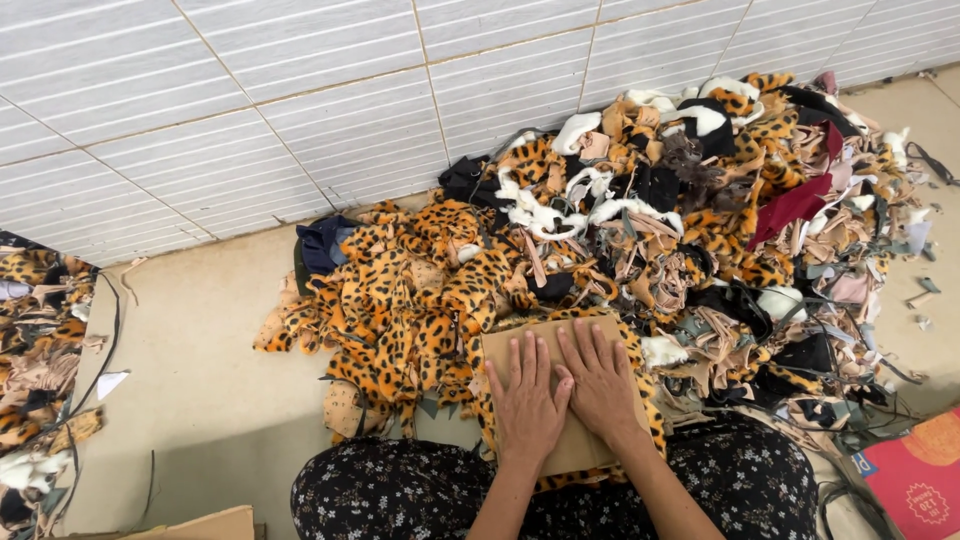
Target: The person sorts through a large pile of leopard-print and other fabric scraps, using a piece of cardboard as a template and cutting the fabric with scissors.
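1. both hands lie flat, fingers spread, pressed on a tan cardboard sheet (560, 400) resting on the lap; left hand (527, 400) touches right hand (600, 385)
2. the sheet looks light, thin and fairly stiff, probably bendable; best gripped at its bare edges beside the fingers
3. just beyond the fingertips lies a pile of leopard-print fabric scraps (420, 300), soft and limp

Your left hand (527, 400) and right hand (602, 385) lie flat, side by side, on cardboard piece (560, 345) atop near edge of scrap pile (620, 230); wall (300, 100) far behind; smaller scrap heap (40, 350) far left.
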